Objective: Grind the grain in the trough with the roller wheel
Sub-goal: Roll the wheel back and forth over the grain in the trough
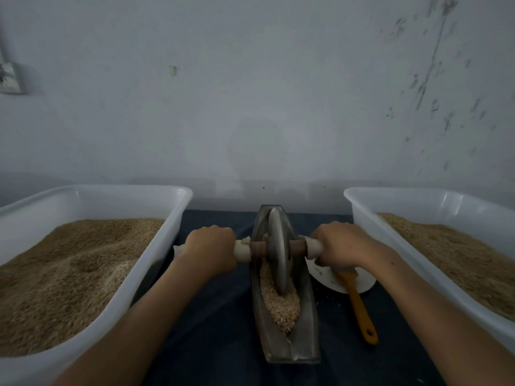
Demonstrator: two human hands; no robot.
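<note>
A narrow boat-shaped metal trough [308, 316] lies lengthwise on the dark cloth in front of me. Pale crushed grain [281, 305] fills its groove, mostly toward the near end. A grey metal roller wheel [277, 249] stands upright in the groove, its lower edge in the grain. A wooden axle with white-wrapped ends [242, 250] runs through the wheel. My left hand [210, 247] grips the left end of the axle. My right hand [338, 246] grips the right end.
A white tub [156, 263] of brown grain stands at the left and another white tub [370, 235] at the right, both close to my forearms. A white plate [328, 280] with an orange-handled brush [359, 305] lies right of the trough. A wall rises just behind.
</note>
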